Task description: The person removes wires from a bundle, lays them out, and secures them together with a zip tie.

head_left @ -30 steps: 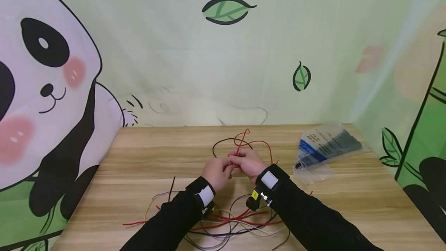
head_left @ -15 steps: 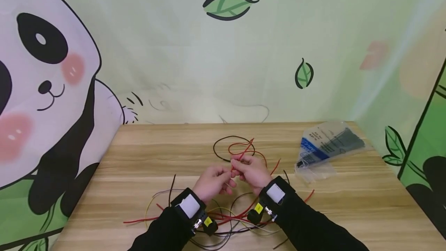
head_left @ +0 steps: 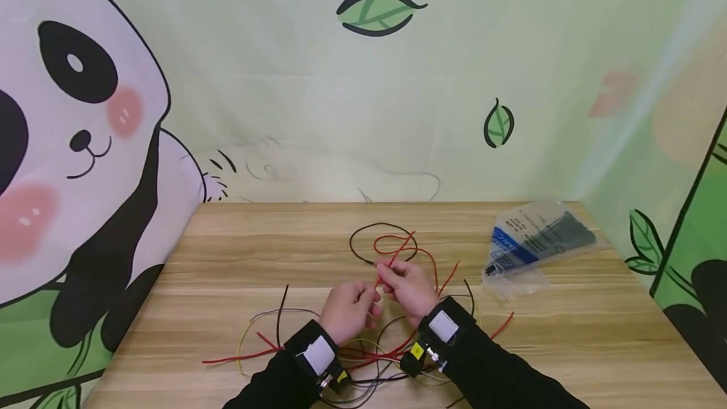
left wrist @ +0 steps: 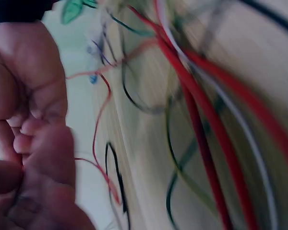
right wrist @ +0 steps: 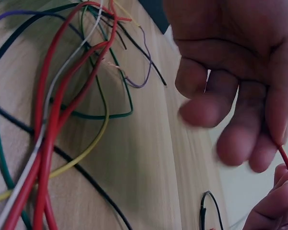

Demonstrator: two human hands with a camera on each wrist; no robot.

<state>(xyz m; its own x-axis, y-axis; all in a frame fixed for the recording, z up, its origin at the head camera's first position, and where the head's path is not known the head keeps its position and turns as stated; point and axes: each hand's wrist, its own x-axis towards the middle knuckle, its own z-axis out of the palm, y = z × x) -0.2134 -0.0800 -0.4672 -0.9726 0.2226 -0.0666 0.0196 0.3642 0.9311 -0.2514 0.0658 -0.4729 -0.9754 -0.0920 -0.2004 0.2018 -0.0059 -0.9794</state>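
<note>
A pale green backdrop [head_left: 272, 81] is rising behind the wooden surface [head_left: 255, 238], with a printed panda [head_left: 136, 175] leaning in from ten o'clock and outlined leaves [head_left: 377, 12] floating at twelve and one. Near the middle of the surface, the left hand [head_left: 348, 311] and the right hand [head_left: 410, 286] are meeting over a red wire [head_left: 402, 247], both pinching it between thumb and fingers, a short stretch of red showing between them. The left hand's other fingers are curling loosely (the right wrist view is showing this best). From the right hand, the red wire is running on toward one o'clock. A red loop is curving around there too, though whether it is belonging to the same wire is hard to tell. At twelve, just beyond the hands, a black wire loop [head_left: 350, 243] is lying on the surface. A tangle of wires [head_left: 380, 356] is spreading at six, partly behind the forearms, with red, yellow, white, purple and dark strands crossing; red ends are poking out near eight and three. At two o'clock, well apart from the hands, a clear plastic bag [head_left: 531, 242] with a blue band is resting, something dark showing inside.
</note>
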